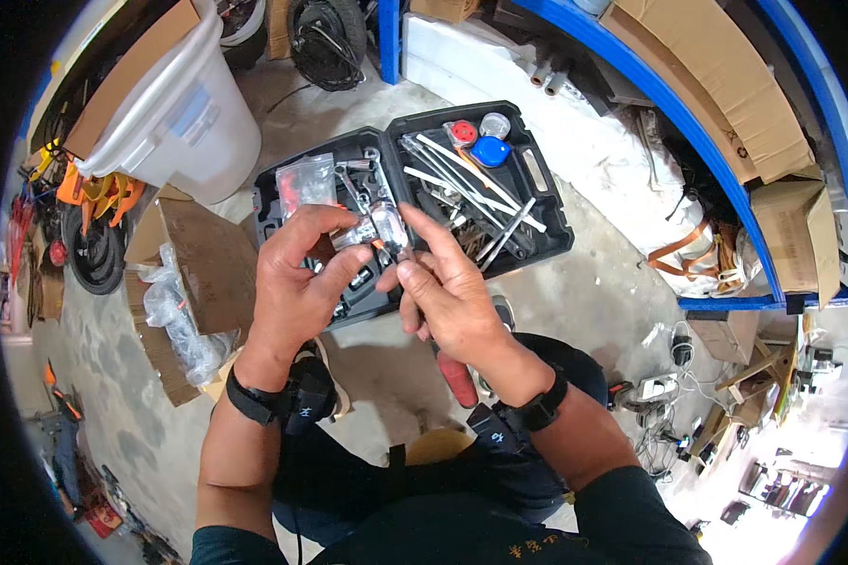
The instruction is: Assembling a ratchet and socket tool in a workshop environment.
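Above an open black toolbox (551,212) on the floor, my left hand (301,264) pinches a shiny metal socket (351,234) between thumb and fingers. Close beside it, my right hand (457,301) has its thumb and fingers closed on a shiny metal piece (389,226); its exact kind is hard to make out. In the left half of the box lie chrome wrenches (353,184) and a clear plastic bag (303,181). The right half holds long metal rods (481,188), a red round item (462,133), a blue round item (490,151) and a clear round container (495,125).
An opened cardboard box (198,264) with clear plastic wrap (174,320) stands at my left, below a large white bin (184,122). Blue shelving (716,141) curves along the right. A red-handled item (457,379) is between my legs. Cables (664,433) lie at the lower right.
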The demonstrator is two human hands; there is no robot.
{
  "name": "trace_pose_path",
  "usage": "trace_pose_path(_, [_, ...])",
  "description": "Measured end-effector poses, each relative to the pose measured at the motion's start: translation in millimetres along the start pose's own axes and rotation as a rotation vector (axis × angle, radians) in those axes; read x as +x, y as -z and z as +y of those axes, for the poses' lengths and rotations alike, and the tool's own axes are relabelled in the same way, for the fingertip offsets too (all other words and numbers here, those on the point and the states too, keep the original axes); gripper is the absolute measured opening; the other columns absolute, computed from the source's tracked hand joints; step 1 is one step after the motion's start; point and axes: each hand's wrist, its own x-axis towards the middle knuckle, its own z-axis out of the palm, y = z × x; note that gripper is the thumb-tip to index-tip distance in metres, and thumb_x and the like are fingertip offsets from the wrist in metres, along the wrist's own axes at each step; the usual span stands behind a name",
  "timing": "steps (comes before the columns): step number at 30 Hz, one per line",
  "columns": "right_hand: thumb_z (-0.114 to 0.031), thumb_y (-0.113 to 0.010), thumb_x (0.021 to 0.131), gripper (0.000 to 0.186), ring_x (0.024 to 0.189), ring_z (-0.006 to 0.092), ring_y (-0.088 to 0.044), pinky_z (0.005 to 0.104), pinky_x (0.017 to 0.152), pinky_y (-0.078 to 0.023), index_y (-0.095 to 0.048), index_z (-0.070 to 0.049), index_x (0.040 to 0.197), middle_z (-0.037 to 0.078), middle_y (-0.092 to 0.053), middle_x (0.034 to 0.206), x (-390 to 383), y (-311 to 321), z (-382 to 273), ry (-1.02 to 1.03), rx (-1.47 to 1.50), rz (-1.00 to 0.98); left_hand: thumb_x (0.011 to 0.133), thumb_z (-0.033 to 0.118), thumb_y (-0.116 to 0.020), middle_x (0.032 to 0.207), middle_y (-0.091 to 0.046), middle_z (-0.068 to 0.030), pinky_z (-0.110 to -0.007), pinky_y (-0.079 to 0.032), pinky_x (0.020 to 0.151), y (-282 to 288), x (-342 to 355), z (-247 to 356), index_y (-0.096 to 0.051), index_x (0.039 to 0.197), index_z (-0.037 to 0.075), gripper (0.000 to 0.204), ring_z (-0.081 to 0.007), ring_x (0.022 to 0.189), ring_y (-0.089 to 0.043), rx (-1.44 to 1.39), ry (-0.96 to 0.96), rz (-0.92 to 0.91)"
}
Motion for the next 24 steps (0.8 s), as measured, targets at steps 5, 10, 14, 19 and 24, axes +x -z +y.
trace_pose_path(5, [-0.009, -0.047, 0.101, 0.055, 0.054, 0.0057, -0.05, 0.0204, 0.048, -0.042, -0.027, -0.016, 0.151, 0.007, -0.06, 0.091, 0.6, 0.0, 0.2, -0.013, 0.011, 0.005, 0.088, 0.016, -0.071, 0.095, -0.064, -0.0055, -0.026, -0.05, 0.064, 5.1, 1.1, -5.2, -0.062, 0.112, -0.001, 0.03, -0.0119, 0.072, -0.062, -0.615, 0.476, 0.027])
trace_pose_path(10, [-0.009, -0.046, 0.101, 0.055, 0.054, 0.0059, -0.05, 0.0204, 0.048, -0.042, -0.026, -0.015, 0.151, 0.008, -0.06, 0.092, 0.4, -0.7, 0.6, -0.03, 0.018, 0.013, 0.086, 0.011, -0.073, 0.098, -0.064, -0.0034, -0.025, -0.049, 0.066, -0.4, -0.7, -5.5, -0.063, 0.11, -0.001, 0.028, -0.0095, 0.081, -0.059, -0.373, 0.24, 0.015])
trace_pose_path(14, [-0.009, -0.046, 0.101, 0.055, 0.055, 0.0058, -0.051, 0.0202, 0.048, -0.042, -0.026, -0.016, 0.151, 0.008, -0.06, 0.092, -1.1, 0.9, 0.3, 0.009, 0.0, 0.0, 0.085, 0.01, -0.074, 0.1, -0.065, -0.0038, -0.025, -0.049, 0.067, 0.0, 0.3, -4.2, -0.062, 0.111, -0.001, 0.03, -0.0097, 0.081, -0.06, -0.24, 0.083, 0.061])
trace_pose_path(19, [-0.013, -0.046, 0.102, 0.056, 0.055, 0.0066, -0.053, 0.019, 0.047, -0.042, -0.021, -0.013, 0.152, 0.012, -0.062, 0.096, -2.2, 1.5, 0.1, -0.007, -0.039, -0.016, 0.09, 0.019, -0.071, 0.096, -0.066, -0.0052, -0.025, -0.05, 0.068, 1.2, 0.1, -2.2, -0.063, 0.113, -0.001, 0.032, -0.0105, 0.078, -0.062, -0.461, 0.362, -0.019])
trace_pose_path(24, [-0.009, -0.047, 0.1, 0.056, 0.054, 0.0053, -0.051, 0.0194, 0.048, -0.041, -0.026, -0.017, 0.151, 0.008, -0.062, 0.093, -2.5, 1.5, -1.6, -0.024, -0.026, 0.029, 0.092, 0.022, -0.067, 0.097, -0.067, -0.0059, -0.026, -0.052, 0.069, 0.6, -2.2, -3.1, -0.063, 0.114, -0.001, 0.032, -0.0111, 0.078, -0.064, 0.056, 0.026, 0.007])
